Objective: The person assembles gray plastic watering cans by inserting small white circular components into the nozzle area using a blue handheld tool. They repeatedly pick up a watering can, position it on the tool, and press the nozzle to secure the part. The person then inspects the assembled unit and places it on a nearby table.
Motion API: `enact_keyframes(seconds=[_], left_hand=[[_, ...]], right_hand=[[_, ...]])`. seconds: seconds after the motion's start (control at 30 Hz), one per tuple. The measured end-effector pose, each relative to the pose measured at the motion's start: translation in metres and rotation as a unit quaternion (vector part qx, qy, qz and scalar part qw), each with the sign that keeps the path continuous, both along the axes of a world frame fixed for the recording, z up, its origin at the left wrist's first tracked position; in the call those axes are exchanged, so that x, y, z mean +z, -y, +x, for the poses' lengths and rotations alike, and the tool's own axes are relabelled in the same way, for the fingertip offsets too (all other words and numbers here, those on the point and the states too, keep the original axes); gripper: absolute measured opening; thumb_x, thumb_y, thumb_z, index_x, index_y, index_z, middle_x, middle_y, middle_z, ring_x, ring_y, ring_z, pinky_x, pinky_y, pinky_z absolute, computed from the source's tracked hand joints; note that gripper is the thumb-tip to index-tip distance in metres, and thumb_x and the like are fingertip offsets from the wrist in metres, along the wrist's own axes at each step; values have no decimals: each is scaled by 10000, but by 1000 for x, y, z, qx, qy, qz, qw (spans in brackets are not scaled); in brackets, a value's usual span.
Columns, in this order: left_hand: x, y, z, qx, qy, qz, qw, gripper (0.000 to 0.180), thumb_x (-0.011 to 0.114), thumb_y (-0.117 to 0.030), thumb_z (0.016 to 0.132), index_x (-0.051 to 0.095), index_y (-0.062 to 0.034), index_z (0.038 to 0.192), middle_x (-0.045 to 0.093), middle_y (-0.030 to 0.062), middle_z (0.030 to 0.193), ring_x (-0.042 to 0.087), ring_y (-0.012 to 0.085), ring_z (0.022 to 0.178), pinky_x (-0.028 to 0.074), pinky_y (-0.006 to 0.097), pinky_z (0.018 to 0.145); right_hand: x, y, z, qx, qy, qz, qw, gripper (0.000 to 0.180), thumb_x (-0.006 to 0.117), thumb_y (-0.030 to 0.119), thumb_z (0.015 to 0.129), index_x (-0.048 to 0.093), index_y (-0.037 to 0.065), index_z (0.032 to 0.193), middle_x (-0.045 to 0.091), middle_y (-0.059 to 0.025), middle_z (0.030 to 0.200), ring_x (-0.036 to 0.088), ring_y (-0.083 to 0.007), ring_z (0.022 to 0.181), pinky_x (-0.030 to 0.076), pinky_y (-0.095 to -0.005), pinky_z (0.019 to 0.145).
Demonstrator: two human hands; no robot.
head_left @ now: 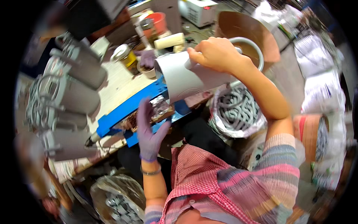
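Note:
My right hand point(214, 54), bare, is closed around a grip on the side of a large light-grey cylinder point(179, 80). It holds the cylinder tilted on its side, the ribbed end pointing left above a blue bench fixture point(128, 104). A pale grey loop point(257, 46) shows past my wrist; how it joins the cylinder is hidden. My left hand point(149, 136), in a purple glove, has its fingers apart and holds nothing. It hovers in front of the fixture, near a foil-wrapped block point(161, 106), below the cylinder's left end.
Several grey cylinders with looped handles point(76, 93) stand on the bench at left. A yellow-labelled jar point(126, 58) and an orange cup point(158, 22) sit behind. A white sack point(218, 128) of curved grey pieces is at right; a clear bag point(100, 186) of grey parts is lower left.

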State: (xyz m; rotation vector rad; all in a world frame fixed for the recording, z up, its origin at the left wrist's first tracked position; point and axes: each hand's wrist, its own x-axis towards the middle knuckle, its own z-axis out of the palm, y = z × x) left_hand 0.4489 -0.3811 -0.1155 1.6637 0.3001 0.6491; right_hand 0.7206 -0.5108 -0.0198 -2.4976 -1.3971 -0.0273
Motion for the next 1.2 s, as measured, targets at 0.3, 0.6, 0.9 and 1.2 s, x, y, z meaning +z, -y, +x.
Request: enact_keyframes(seconds=[0.3,0.6,0.9,1.2], left_hand=[[-207,45,-64,-196,-136,322,916,492,549,-159,972,416,-19,1424,509,108,1394,538,193,1207,443,340,1026],[-148,34,-51,-248,-162,-286,911,404,365,-342,1065,450,-52,1333,521,90,1314,525,214,1165,426,374,1024],[-101,44,-97,-142,-215,-333,907,653,402,-515,1010,365,-62,1479,413,149,1506,463,339,1327,374,504,1102],[-67,64,-110,28,-174,-240,955,464,418,-336,1026,502,-9,1344,609,148,1255,625,281,1105,522,432,936]], right_hand=[[-175,230,7,-10,-36,515,856,321,514,318,1002,669,36,993,651,-67,911,598,-163,881,466,-306,827],[-299,405,-180,-475,23,390,788,186,468,159,1024,571,8,1060,576,-82,970,604,-240,955,484,-379,839],[-510,690,-257,-814,-222,73,532,911,836,327,736,374,-25,1438,442,-267,1420,431,-410,1318,377,-431,1102],[-456,709,-275,-750,-179,-42,635,585,870,373,617,657,-29,985,682,-216,936,654,-366,879,509,-450,796]])
